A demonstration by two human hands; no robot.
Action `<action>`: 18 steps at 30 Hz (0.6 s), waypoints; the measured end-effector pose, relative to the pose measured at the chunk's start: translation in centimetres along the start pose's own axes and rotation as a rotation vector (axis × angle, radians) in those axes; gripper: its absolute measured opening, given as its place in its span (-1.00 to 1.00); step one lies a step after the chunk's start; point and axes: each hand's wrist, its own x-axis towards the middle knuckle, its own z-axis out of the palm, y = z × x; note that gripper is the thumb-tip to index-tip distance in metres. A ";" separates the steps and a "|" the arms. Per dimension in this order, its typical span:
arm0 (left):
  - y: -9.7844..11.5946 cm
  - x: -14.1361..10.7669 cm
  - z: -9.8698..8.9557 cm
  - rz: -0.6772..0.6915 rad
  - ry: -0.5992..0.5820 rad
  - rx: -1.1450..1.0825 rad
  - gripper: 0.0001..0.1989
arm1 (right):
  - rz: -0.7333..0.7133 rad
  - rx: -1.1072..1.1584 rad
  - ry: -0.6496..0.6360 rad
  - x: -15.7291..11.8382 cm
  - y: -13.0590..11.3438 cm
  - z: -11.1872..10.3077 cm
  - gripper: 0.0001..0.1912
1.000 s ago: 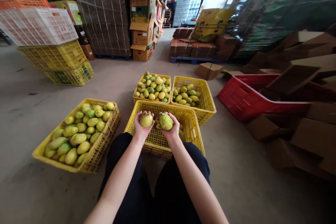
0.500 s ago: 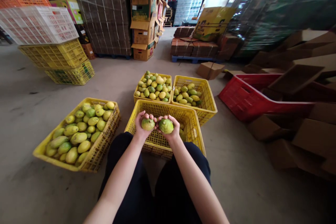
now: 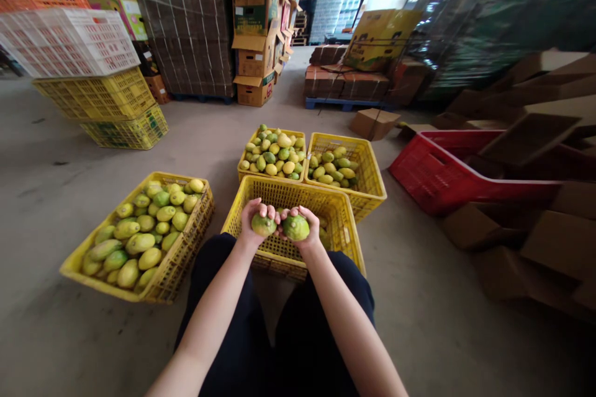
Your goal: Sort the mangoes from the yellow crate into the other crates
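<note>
My left hand (image 3: 252, 221) is wrapped round a yellow-green fruit (image 3: 263, 225). Beside it my right hand (image 3: 311, 227) holds a greener fruit (image 3: 296, 227). Both hands are side by side above the near yellow crate (image 3: 347, 232), which has some fruits partly hidden at its right end. Behind that crate stand two more: the back left crate (image 3: 241, 169) is heaped with yellow and green fruits, and the back right crate (image 3: 371, 177) is partly filled with them.
At the left sits another yellow crate (image 3: 77, 273) full of larger fruits. A red crate (image 3: 421, 180) and cardboard boxes (image 3: 559, 242) lie to the right. Stacked crates (image 3: 100, 96) stand at the back left, wrapped pallets and a carton stack (image 3: 251, 65) farther back.
Both hands keep their fruits over the crate, with only slight shifts of the fingers and fruits. The view has moved very slightly.
</note>
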 end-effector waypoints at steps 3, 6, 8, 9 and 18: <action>0.0 0.0 0.0 -0.003 -0.002 -0.009 -0.39 | 0.002 -0.001 -0.007 0.0 0.0 0.0 -0.79; 0.0 0.1 0.1 -0.013 0.020 -0.036 -0.43 | -0.007 0.008 0.017 0.0 0.1 0.0 -0.80; 0.0 0.2 0.3 -0.008 0.068 -0.074 -0.49 | -0.024 0.039 0.074 0.1 0.1 0.1 -0.83; 0.0 0.3 0.3 -0.001 0.102 -0.097 -0.54 | -0.033 0.062 0.115 0.2 0.1 0.2 -0.85; -0.4 0.9 0.4 0.043 0.269 -0.215 -0.77 | -0.076 0.171 0.438 0.7 0.3 0.8 -0.91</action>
